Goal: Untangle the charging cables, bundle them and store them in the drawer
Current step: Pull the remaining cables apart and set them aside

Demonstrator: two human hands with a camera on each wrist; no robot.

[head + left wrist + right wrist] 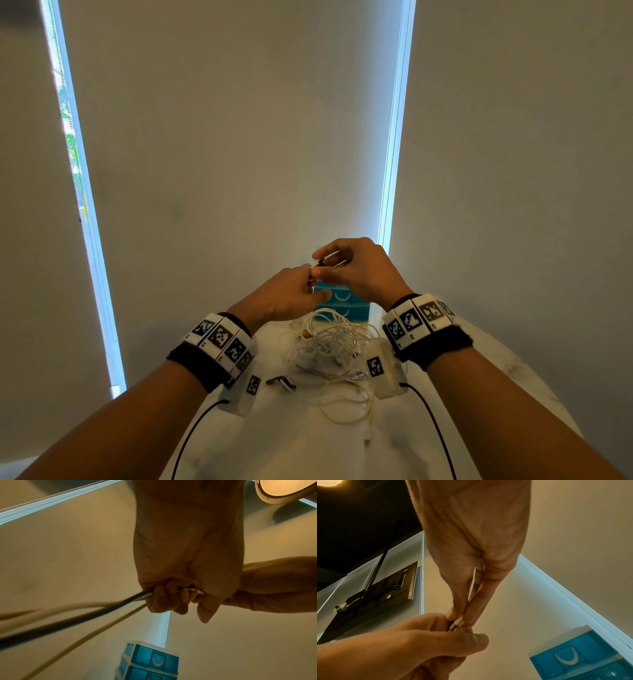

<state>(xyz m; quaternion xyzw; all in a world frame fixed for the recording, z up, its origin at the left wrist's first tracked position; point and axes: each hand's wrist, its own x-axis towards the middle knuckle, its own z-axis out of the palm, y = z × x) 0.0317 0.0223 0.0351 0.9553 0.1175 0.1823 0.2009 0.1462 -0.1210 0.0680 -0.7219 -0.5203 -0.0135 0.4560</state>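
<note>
Raised above the table [342, 445] before the blue drawer unit [342, 301], cable strands [102, 608] are clenched in the curled left hand [287, 294], a white connector [458, 621] is pinched by the right hand [356, 270], and the tangled charging cables [335, 353] lie below.

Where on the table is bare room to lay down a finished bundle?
Bare table lies nearest the person, between the forearms, below the tangled cables. The middle is crowded by that tangle, with the blue drawer unit just behind it.
</note>
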